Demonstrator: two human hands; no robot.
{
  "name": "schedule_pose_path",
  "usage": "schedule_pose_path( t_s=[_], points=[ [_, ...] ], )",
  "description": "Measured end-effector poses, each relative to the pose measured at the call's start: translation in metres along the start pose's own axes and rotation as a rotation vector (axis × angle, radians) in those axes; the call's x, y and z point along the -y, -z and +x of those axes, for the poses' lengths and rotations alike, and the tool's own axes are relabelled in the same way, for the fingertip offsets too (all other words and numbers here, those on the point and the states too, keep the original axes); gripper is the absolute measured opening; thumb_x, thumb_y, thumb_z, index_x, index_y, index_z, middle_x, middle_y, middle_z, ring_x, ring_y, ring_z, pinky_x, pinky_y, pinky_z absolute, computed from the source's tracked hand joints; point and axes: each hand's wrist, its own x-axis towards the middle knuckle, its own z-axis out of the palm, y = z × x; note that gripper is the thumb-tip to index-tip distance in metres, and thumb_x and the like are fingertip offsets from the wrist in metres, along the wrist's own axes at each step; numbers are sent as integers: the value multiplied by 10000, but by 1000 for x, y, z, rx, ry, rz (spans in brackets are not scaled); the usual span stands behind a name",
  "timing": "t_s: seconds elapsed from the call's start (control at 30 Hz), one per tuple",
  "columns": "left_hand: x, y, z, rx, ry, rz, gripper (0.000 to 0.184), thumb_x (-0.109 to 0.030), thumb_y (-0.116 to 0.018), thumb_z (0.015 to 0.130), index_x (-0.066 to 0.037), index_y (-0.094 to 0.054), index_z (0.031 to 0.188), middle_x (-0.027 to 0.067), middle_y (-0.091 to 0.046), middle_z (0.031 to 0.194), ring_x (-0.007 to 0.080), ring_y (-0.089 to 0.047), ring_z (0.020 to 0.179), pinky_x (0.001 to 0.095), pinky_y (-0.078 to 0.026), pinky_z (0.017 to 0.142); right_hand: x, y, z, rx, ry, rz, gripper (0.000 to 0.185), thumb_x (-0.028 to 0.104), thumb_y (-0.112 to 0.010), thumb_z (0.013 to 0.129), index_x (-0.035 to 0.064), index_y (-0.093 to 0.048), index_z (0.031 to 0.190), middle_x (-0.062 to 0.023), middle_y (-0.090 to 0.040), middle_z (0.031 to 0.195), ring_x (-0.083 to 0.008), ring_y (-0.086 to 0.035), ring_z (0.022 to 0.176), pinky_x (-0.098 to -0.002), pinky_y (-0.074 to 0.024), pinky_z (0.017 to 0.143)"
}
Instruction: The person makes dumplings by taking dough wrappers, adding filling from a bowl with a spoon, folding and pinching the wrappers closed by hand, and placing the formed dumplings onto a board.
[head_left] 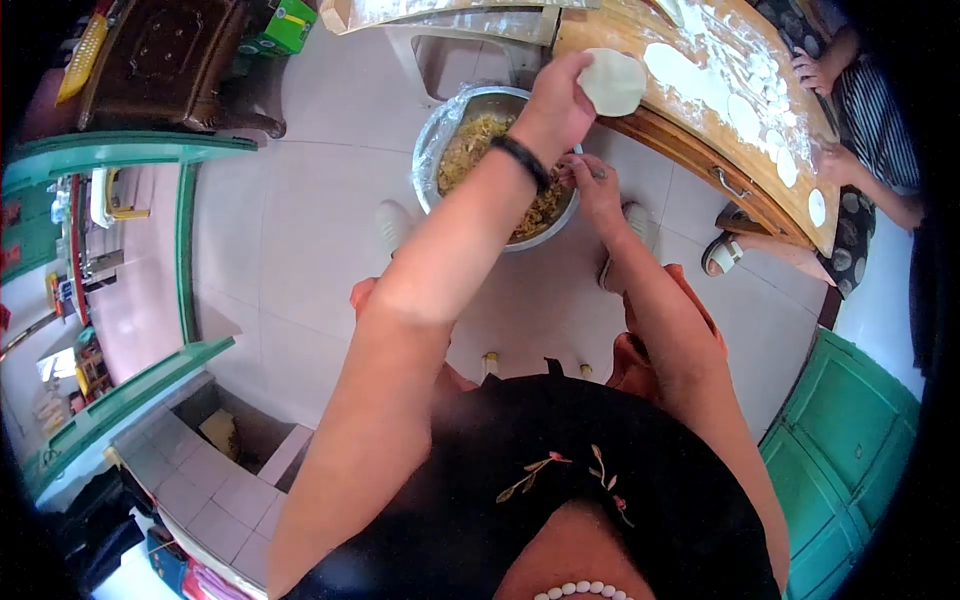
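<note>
Left hand (pixel 562 97): clamped on a round dough wrapper (pixel 614 82), extending rightward.
Right hand (pixel 600 198): fingers together around a utensil handle (pixel 598 173), nearer the filling (pixel 541 211).

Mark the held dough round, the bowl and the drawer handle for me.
Dough round (pixel 613 82): head view, middle of its flat face.
Bowl (pixel 541 238): head view, near rim.
Drawer handle (pixel 731 186): head view, middle of the pull.

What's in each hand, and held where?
Left hand: round dough wrapper, by its left edge. Right hand: apparently a slim utensil; exact hold unclear.
</note>
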Motion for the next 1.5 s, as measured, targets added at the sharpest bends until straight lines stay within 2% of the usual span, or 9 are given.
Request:
schedule_pose_path(
  t_s=[0.17, 0.27, 0.43, 0.6, 0.63, 0.77, 1.2, 1.3, 1.5],
  points=[
    [-34, -19, -94, -35, -18, -356, 341, -210, -530, 913, -6, -511, 1186, 127, -573, 1216, 279, -541, 1132, 433, -407, 1011, -3, -7, -4, -67, -198, 223, 254, 180, -503, 953, -36, -635, 967, -108, -653, 805, -164, -628, 682, -281, -525, 654],
    [-59, -9, -143, -351, -90, -369, 425, -334, -521, 939, 4, -501, 1197, 140, -589, 1160, 259, -580, 1051, 419, -464, 945, -14, -5, -13, -63, -279, 344, 276, 197, -470, 973, -34, -616, 1014, -104, -644, 846, -166, -619, 720, -269, -519, 682],
    [-79, 8, -201, -539, -264, 7, 412, -301, -440, 985, 36, -444, 1222, 194, -580, 1165, 270, -584, 1057, 391, -497, 914, -8, 6, -31, -14, -308, 427, 302, 238, -468, 980, -22, -606, 1048, -85, -630, 841, -149, -595, 710, -249, -500, 667],
    [-65, 37, -192, -604, -181, -20, 420, -289, -346, 1012, 59, -440, 1228, 218, -577, 1178, 277, -587, 1064, 380, -478, 939, 31, 13, -38, 22, -209, 397, 300, 259, -482, 979, -6, -614, 1025, -63, -619, 797, -124, -576, 660, -230, -465, 608],
    [-67, 38, -186, -609, -159, 63, 444, -296, -253, 1025, 44, -400, 1270, 196, -569, 1209, 281, -555, 1128, 373, -452, 987, 40, 12, -38, 17, -191, 375, 300, 258, -483, 979, -8, -614, 1020, -61, -618, 792, -122, -574, 658, -228, -460, 603],
    [-81, 38, -178, -593, -251, 242, 423, -287, -315, 1016, 65, -442, 1213, 186, -621, 1102, 252, -614, 1010, 372, -482, 924, 39, 14, -28, 22, -152, 273, 299, 253, -485, 978, -15, -614, 1001, -59, -615, 777, -118, -569, 648, -225, -446, 591],
    [-91, 43, -166, -743, -156, 33, 341, -195, -313, 989, 35, -458, 1195, 186, -618, 1096, 270, -619, 985, 376, -502, 883, 34, 11, -11, 85, -284, 334, 306, 253, -478, 977, -19, -613, 1015, -65, -614, 787, -134, -565, 675, -250, -445, 612],
    [-92, 46, -168, -797, -197, 64, 351, -214, -317, 991, 30, -456, 1201, 181, -611, 1117, 271, -605, 1014, 379, -488, 906, 47, 12, -11, 140, -242, 388, 313, 261, -484, 975, -21, -615, 1014, -65, -617, 796, -135, -566, 675, -247, -447, 616],
    [-103, 57, -171, -786, -263, 53, 418, -310, -268, 1017, 20, -442, 1206, 201, -600, 1143, 293, -583, 1063, 399, -483, 933, 38, -8, -10, 171, -26, 119, 291, 245, -498, 971, 3, -622, 1073, -70, -640, 867, -140, -602, 758, -248, -481, 668]
  ],
)
